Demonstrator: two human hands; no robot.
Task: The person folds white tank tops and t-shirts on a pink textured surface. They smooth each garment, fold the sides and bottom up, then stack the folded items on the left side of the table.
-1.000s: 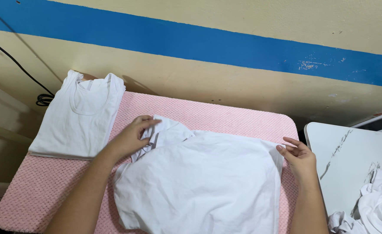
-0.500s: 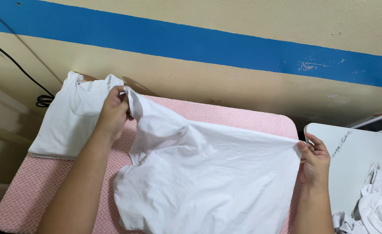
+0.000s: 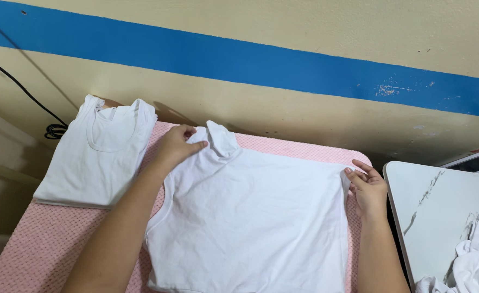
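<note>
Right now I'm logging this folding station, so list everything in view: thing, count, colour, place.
white garment: one, white, spread flat on the pad, under both hands
folded garments: one stack, white, pad's left end
pad: one, pink, textured, covering the work surface
side table: one, white, marbled, at right
crumpled cloth: one heap, white, on the side table
cable: one, black, along the wall at left
wall stripe: one, blue, across the beige wall
left hand: on the garment's top edge
right hand: at the garment's right edge

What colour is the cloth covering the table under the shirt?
Pink, with a fine waffle texture; the table cover shows best in the head view.
</note>
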